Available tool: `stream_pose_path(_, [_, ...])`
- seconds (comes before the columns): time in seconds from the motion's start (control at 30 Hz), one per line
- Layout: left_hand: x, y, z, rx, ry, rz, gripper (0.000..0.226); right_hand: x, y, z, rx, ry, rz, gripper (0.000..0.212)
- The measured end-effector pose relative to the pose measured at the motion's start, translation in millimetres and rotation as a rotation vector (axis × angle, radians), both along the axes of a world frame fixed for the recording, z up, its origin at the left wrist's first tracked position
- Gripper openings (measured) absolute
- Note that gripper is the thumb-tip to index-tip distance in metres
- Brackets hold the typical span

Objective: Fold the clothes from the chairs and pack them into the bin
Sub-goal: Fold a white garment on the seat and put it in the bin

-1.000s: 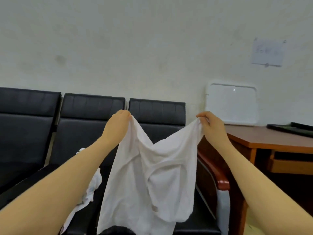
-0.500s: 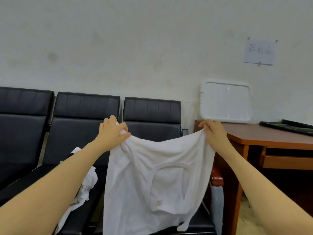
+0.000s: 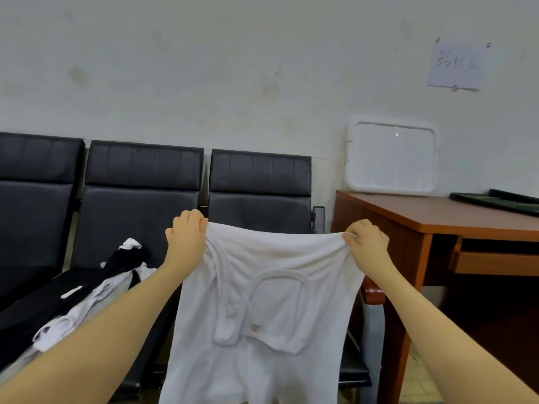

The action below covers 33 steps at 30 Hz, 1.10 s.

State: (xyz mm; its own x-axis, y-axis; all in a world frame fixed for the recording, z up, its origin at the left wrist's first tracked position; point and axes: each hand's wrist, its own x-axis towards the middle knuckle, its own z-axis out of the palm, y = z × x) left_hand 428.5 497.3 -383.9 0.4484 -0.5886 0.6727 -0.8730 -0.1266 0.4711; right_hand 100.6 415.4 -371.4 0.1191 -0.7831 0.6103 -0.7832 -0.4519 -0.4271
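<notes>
Two hands — left hand (image 3: 186, 239), right hand (image 3: 368, 243) — each grip clamped on one white garment (image 3: 262, 310) before three chairs (image 3: 259, 185).

A sheet of paper (image 3: 455, 67) pinned to the wall carries a short line of handwritten characters, three or so; the strokes are too faint and blurred to be read with any certainty (the first looks like 器, though that is not sure). The white shirt (image 3: 262, 310) bears a small brownish tag below its neckline, with no legible writing on it.
</notes>
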Motion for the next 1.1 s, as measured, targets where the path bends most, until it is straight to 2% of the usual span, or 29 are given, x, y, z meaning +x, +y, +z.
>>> stream_pose_path(0.07, [-6.9, 0.0, 1.0, 0.020, 0.071, -0.054, 0.021, 3.5, 5.7, -6.3, 0.054, -0.229, 0.137, 0.017])
stream_pose_path(0.13, [-12.1, 0.2, 0.1, 0.027, 0.126, -0.149, 0.022, 4.3, 10.0, -12.2, 0.060, -0.337, 0.190, 0.016])
stream_pose_path(0.2, [-10.3, -0.6, -4.8, 0.084, 0.025, -0.207, 0.021, 1.9, 6.1, -17.7, 0.057, -0.251, 0.183, 0.012])
stream_pose_path(0.27, [-2.5, -0.3, -13.7, 0.212, -0.205, -0.219, 0.024, -4.1, -1.2, -22.9, 0.072, -0.044, 0.096, 0.012])
stream_pose_path(0.33, [5.8, 0.3, -27.3, 0.284, -0.380, -0.220, 0.041, -10.0, -5.1, -28.3, 0.088, 0.019, 0.028, 0.017])
stream_pose_path(0.37, [8.6, 1.0, -34.8, 0.281, -0.410, -0.219, 0.049, -12.0, -5.0, -31.4, 0.082, 0.006, 0.005, 0.018])
stream_pose_path(0.4, [9.6, 2.9, -40.8, 0.265, -0.391, -0.211, 0.050, -13.8, -4.3, -34.8, 0.070, -0.007, -0.013, 0.019])
stream_pose_path(0.53, [5.4, 8.2, -57.3, 0.135, -0.209, -0.168, 0.017, -17.8, 1.8, -47.5, 0.025, 0.078, -0.060, 0.019])
stream_pose_path(0.7, [4.2, 20.6, -75.8, 0.025, -0.003, -0.061, 0.014, -28.2, 8.0, -59.7, -0.059, 0.149, -0.035, 0.017])
stream_pose_path(0.93, [-1.1, 29.2, -95.5, 0.027, -0.034, -0.037, 0.012, -14.3, 10.2, -74.7, 0.013, 0.091, 0.002, 0.016])
stream_pose_path(1.1, [7.4, 6.5, -120.4, 0.082, -0.001, -0.013, 0.007, 4.3, -12.3, -96.5, 0.091, 0.187, -0.025, 0.016])
